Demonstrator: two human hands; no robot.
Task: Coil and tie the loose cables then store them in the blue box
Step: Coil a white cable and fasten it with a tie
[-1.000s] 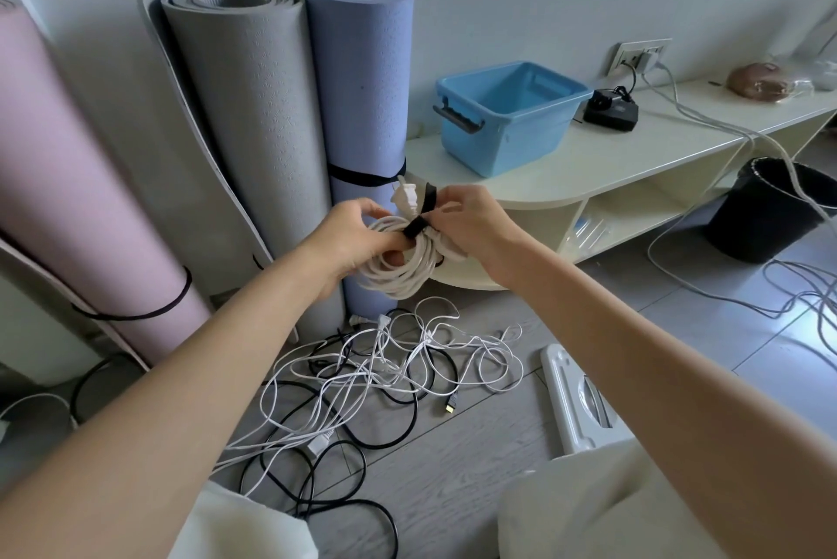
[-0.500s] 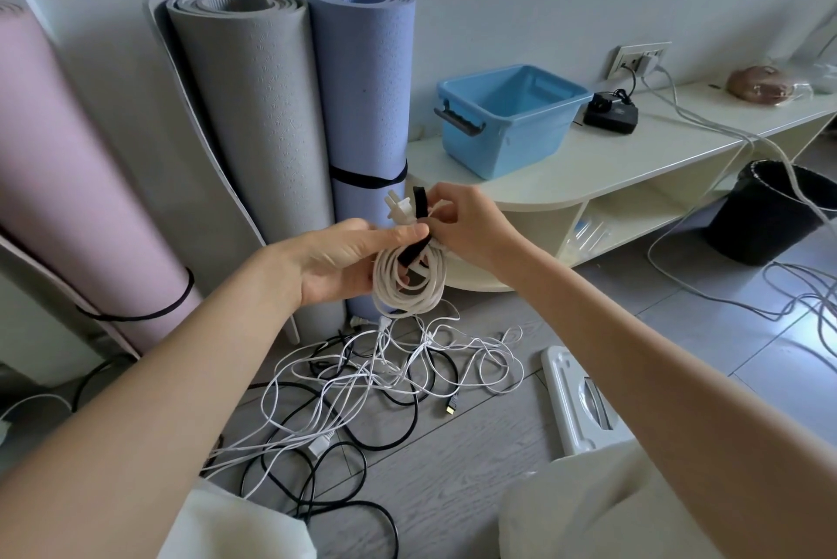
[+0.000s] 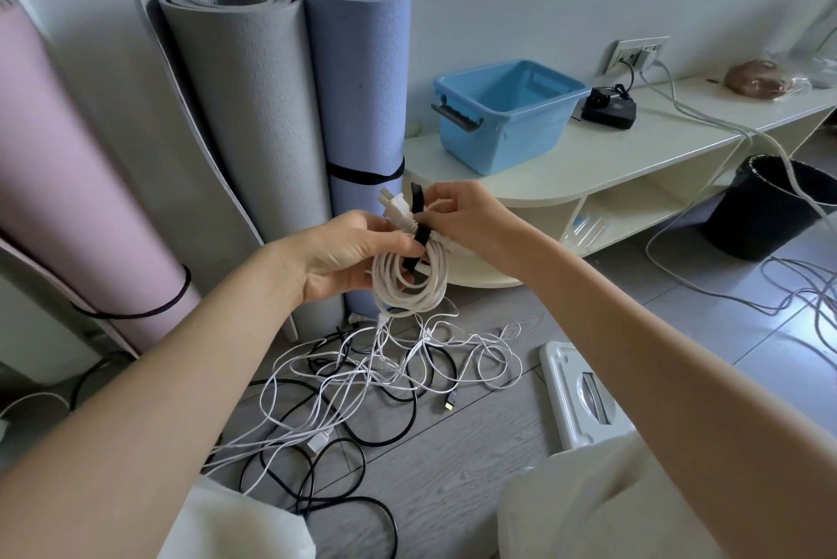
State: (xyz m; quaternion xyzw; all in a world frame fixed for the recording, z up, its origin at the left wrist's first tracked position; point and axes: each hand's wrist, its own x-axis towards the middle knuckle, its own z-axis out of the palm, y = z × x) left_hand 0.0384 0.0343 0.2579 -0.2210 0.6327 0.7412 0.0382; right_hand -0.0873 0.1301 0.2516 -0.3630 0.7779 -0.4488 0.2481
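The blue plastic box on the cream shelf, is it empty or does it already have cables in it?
Empty, as far as shows: the blue plastic box shows only bare blue inner walls and floor, no cables.

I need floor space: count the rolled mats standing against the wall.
3: pink mat far left, grey mat beside it, blue-purple mat next to the shelf unit. None seems hidden.

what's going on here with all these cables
A person is tying up a coiled white cable, held in the air in front of them. The left hand holds the coil while the right hand works a black strap around its top. A tangle of loose cables lies on the floor, and the blue box on the shelf looks empty.
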